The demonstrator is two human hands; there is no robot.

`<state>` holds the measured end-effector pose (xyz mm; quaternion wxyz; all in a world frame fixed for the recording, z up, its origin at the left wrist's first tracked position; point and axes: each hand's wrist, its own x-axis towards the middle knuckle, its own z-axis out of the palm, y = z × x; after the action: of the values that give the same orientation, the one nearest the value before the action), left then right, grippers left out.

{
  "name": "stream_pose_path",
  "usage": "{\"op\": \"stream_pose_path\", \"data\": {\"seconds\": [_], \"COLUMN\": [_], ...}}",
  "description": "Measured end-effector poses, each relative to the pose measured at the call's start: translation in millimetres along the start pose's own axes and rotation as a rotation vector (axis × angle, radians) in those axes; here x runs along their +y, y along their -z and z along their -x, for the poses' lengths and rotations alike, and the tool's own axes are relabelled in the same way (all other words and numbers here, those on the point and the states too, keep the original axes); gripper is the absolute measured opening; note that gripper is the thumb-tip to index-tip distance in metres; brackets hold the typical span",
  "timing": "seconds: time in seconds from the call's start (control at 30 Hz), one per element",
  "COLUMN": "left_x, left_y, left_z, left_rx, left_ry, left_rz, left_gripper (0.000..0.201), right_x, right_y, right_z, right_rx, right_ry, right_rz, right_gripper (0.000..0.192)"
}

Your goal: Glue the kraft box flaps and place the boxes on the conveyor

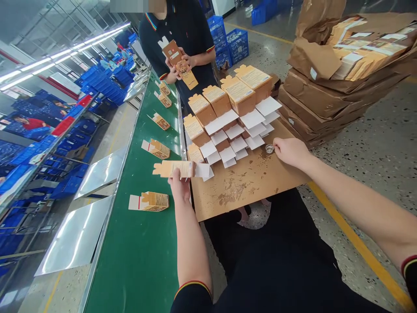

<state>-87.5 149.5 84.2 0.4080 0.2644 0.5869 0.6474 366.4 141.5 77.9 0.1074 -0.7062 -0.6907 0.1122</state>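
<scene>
My left hand [180, 188] grips a tan printed carton [174, 168] lying sideways over the edge of the green conveyor belt [140, 252], its white flaps pointing right. At the right of a brown cardboard sheet [208, 204], my right hand [289, 152] is closed, fingers curled. Its fingertips meet a small clear round object [269, 148], whose kind I cannot make out; whether they hold it is unclear. Dark wet-looking spots mark the cardboard nearby. Between my hands and beyond them stand stacked tan cartons [239, 93] with white flaps [221, 121] sticking out towards me.
Several cartons [154, 201] stand spaced along the belt. Across from me a co-worker [182, 39] holds a brown carton [172, 53] in both hands. Brown paper bundles [325, 95] with flat cartons pile up at right. Blue crates [237, 43] stand behind.
</scene>
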Motion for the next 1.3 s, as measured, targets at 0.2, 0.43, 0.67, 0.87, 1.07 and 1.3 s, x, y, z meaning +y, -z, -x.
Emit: {"op": "stream_pose_path", "data": {"seconds": [0.2, 0.43, 0.67, 0.87, 1.07, 1.3], "left_x": [-18, -72, -79, -80, -87, -96], "left_y": [32.0, 0.7, 2.3, -1.9, -6.1, -4.2], "left_z": [75, 110, 116, 127, 140, 159], "left_rx": [-0.235, -0.343, -0.344, -0.3, -0.292, -0.304], "left_ry": [-0.019, 0.099, 0.094, 0.04, -0.055, -0.196], "left_rz": [0.096, -0.041, -0.082, -0.104, -0.16, -0.249], "left_gripper": [0.076, 0.082, 0.083, 0.089, 0.097, 0.094], "right_x": [1, -5, -87, -112, -101, -74], "right_y": [3, -12, -99, -128, -124, -103], "right_z": [-8, 47, 148, 148, 142, 162], "right_rx": [-0.083, 0.125, 0.15, 0.112, 0.142, 0.219], "right_ry": [0.09, 0.076, 0.432, 0.545, 0.481, 0.343], "right_rz": [0.056, -0.221, -0.527, -0.438, -0.395, -0.493], "right_gripper": [0.016, 0.021, 0.032, 0.035, 0.033, 0.036]}}
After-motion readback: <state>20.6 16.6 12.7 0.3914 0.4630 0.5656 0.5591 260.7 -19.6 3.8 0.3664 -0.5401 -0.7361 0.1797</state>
